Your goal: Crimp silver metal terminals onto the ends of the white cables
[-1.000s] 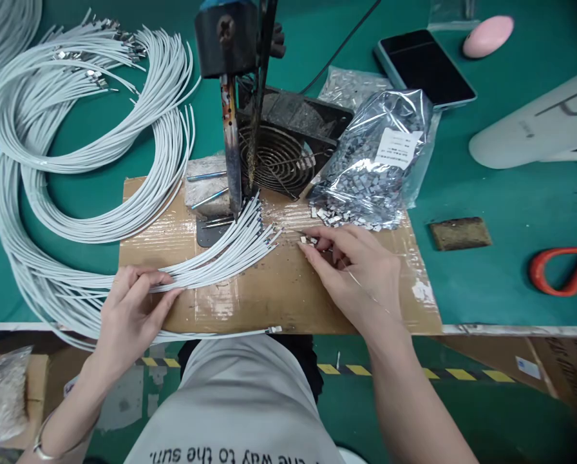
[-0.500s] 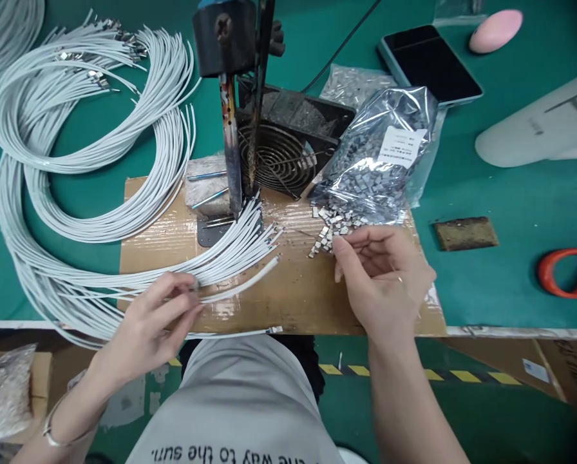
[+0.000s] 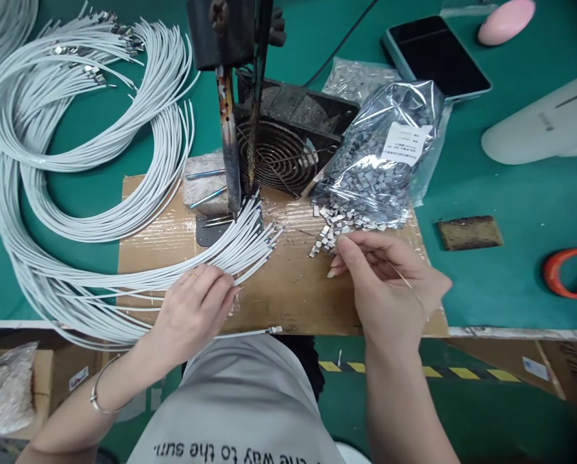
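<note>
While the free ends of the white cables fan out on the cardboard under the tip of the soldering iron, your left hand has slid to the right along them. Its thumb and fingertips are now pinched together on a cable near those ends; half a second ago you held one strand plainly apart from the bundle, and now it lies close in.

Your right hand is curled around a thin wire, with its fingertips at the loose metal connectors; you hide whether they also grip one of those. A second ago that hand was farther left, pinching connectors near the cable ends; since the half-second mark it has barely shifted.

Just beyond the connectors lies the clear bag, its label upward, with the black fan to its left. Farther right, on the green table, you have a brown block and a red handle.
</note>
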Demonstrator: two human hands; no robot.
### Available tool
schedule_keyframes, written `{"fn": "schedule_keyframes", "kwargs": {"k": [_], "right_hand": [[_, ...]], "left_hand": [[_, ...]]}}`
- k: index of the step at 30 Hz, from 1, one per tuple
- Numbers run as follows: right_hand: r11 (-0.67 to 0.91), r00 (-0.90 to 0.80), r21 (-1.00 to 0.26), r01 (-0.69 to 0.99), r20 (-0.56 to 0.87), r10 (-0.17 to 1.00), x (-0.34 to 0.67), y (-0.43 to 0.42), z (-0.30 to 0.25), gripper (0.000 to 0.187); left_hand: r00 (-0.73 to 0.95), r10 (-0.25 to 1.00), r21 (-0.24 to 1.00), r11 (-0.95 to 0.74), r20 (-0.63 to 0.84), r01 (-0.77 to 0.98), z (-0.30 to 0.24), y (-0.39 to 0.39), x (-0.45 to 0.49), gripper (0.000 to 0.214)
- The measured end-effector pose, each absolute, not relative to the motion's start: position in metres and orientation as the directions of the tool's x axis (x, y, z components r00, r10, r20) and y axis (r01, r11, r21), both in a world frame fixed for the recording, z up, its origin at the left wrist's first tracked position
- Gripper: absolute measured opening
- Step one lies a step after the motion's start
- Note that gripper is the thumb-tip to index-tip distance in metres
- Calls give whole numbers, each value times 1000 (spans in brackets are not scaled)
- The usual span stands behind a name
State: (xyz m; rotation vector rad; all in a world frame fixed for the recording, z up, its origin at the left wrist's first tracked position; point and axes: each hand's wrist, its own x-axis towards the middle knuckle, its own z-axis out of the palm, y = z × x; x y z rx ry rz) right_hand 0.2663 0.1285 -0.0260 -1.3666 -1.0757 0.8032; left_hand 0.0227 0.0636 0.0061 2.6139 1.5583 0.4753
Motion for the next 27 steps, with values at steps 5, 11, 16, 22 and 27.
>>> {"fn": "schedule_keyframes", "kwargs": {"k": [5, 11, 16, 22, 27], "right_hand": [[67, 344, -990, 125, 107, 933, 267, 128, -23, 6], [77, 357, -993, 86, 103, 929, 267, 127, -21, 7], [50, 350, -997, 57, 67, 934, 264, 120, -19, 6], [-78, 164, -996, -31, -82, 983, 253, 99, -11, 13], [-165, -91, -982, -91, -157, 983, 243, 91, -6, 16]], "left_hand": [[504, 794, 107, -566, 341, 818, 19, 66, 28, 11], [381, 861, 246, -471, 337, 847, 30, 63, 30, 14], [363, 896, 421, -441, 255, 792, 33, 59, 34, 17], [229, 929, 941, 235, -292, 245, 41, 64, 51, 6], [151, 866, 856, 496, -476, -145, 33, 70, 60, 20]]}}
